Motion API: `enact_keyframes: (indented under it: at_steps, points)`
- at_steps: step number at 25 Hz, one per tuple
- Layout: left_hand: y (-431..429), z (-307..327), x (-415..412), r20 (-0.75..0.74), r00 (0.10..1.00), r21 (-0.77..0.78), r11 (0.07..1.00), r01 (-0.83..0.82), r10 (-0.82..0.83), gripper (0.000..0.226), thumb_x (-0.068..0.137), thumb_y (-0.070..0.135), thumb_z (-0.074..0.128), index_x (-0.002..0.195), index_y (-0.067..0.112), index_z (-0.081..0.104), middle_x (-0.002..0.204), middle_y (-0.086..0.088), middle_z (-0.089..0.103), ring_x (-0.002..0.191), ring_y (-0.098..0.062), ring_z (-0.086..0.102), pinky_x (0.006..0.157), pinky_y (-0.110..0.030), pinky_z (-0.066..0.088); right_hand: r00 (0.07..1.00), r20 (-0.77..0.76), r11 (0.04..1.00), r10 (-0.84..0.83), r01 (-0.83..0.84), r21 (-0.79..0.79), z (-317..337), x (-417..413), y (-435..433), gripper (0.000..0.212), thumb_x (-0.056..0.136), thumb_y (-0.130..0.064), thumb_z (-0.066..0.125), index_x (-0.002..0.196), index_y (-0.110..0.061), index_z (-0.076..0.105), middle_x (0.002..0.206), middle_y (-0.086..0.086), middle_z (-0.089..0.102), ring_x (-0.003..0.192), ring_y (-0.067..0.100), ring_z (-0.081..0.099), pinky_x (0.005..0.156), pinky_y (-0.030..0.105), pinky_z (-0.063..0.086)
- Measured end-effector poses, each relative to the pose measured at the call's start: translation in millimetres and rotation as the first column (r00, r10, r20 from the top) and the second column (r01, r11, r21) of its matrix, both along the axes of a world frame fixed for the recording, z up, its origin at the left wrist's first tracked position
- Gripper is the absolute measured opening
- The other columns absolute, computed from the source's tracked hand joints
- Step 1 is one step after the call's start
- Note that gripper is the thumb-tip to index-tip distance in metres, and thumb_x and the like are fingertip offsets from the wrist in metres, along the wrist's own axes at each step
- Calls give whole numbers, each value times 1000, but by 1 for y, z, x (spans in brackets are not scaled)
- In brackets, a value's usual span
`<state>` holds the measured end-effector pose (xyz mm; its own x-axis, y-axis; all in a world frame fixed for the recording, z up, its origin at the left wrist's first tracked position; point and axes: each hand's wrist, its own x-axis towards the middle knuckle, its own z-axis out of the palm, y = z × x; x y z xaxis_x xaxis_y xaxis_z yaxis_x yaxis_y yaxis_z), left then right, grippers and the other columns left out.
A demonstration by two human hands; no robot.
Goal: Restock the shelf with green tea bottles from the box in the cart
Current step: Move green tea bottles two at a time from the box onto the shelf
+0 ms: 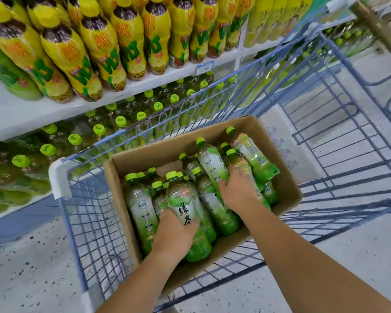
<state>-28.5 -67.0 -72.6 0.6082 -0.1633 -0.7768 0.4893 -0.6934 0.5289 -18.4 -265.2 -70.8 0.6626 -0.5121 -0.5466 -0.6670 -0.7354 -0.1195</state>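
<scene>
Picking is in hand: inside the box point(119, 190) in the cart point(59, 177), the left hand point(174, 232) clasps one green tea bottle point(183, 199) and the right hand point(237, 194) clasps a second bottle point(242, 164) at two o'clock, so next both must be lifted to the lower shelf point(14, 211) at ten o'clock.

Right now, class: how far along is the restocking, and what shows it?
Done: the lower shelf holds rows of green-capped bottles. In hand: the left hand grips one green tea bottle and the right hand a second bottle, both inside the box. Left: many bottles lie there unshelved.
</scene>
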Motion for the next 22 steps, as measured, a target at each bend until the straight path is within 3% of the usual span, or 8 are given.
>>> enact_keyframes:
  at_steps: [2, 4, 6, 8, 12, 14, 17, 22]
  points:
    - [-7, -10, -3, 28, 997, -13, 997, -75, 75, 39, 90, 40, 71, 95, 14, 43, 65, -2, 48, 29, -3, 40, 29, -19, 26, 993, -97, 990, 74, -84, -113, -11, 7, 0, 71, 102, -42, 38, 152, 4, 19, 156, 22, 30, 141, 36, 32, 113, 43, 29]
    - [-6, -16, -8, 72, 991, -27, 994, -109, 111, 39, 87, 38, 74, 95, 15, 44, 68, -1, 50, 34, -2, 45, 29, -15, 25, 990, -133, 994, 53, -65, -87, -12, 9, -2, 63, 97, -43, 46, 139, 3, 43, 142, 21, 47, 131, 35, 44, 105, 41, 37]
    - [-4, -17, -10, 100, 989, -44, 994, -100, 104, 40, 84, 38, 77, 95, 17, 45, 72, 0, 54, 47, -5, 52, 31, -12, 28, 991, -130, 998, -43, 49, 49, -6, 5, -6, 34, 88, -40, 60, 92, -7, 63, 100, 15, 63, 97, 29, 61, 74, 33, 49]
    - [-1, -15, -8, 118, 988, -35, 995, -98, 101, 42, 82, 38, 79, 96, 18, 46, 77, 1, 59, 55, -8, 57, 32, -11, 32, 975, -142, 962, -173, 198, 189, -2, -5, -3, 29, 76, -34, 70, 72, -11, 53, 78, 7, 56, 67, 21, 57, 51, 25, 40]
    - [1, -16, -2, 144, 988, -9, 999, -51, 51, 40, 78, 40, 79, 91, 24, 45, 79, 2, 64, 53, -3, 59, 32, -12, 36, 898, -39, 833, -439, 423, 356, -10, -34, 17, 64, 66, -30, 83, 110, -9, 41, 99, 3, 53, 83, 18, 57, 60, 28, 41]
    - [4, -18, 0, 136, 990, -23, 999, -41, 44, 40, 76, 42, 78, 92, 26, 45, 81, 4, 65, 50, -1, 60, 34, -12, 39, 840, 1, 755, -543, 488, 438, -17, -43, 21, 68, 66, -31, 86, 112, -11, 40, 96, 0, 56, 83, 16, 57, 67, 30, 47]
    - [10, -17, 4, 108, 994, -46, 999, -3, 8, 43, 73, 44, 75, 100, 23, 50, 85, 2, 67, 60, -5, 65, 49, -24, 49, 864, -29, 742, -502, 448, 498, -24, -42, 18, 44, 65, -29, 85, 102, -13, 66, 93, 3, 72, 83, 19, 68, 81, 38, 58]
    - [22, -14, 12, 104, 994, -69, 998, -8, 15, 46, 67, 51, 70, 102, 31, 46, 90, 9, 68, 74, -8, 67, 57, -28, 47, 874, -5, 738, -486, 414, 533, -25, -35, 24, 46, 57, -23, 83, 95, -15, 59, 89, 3, 70, 80, 18, 67, 62, 31, 52]
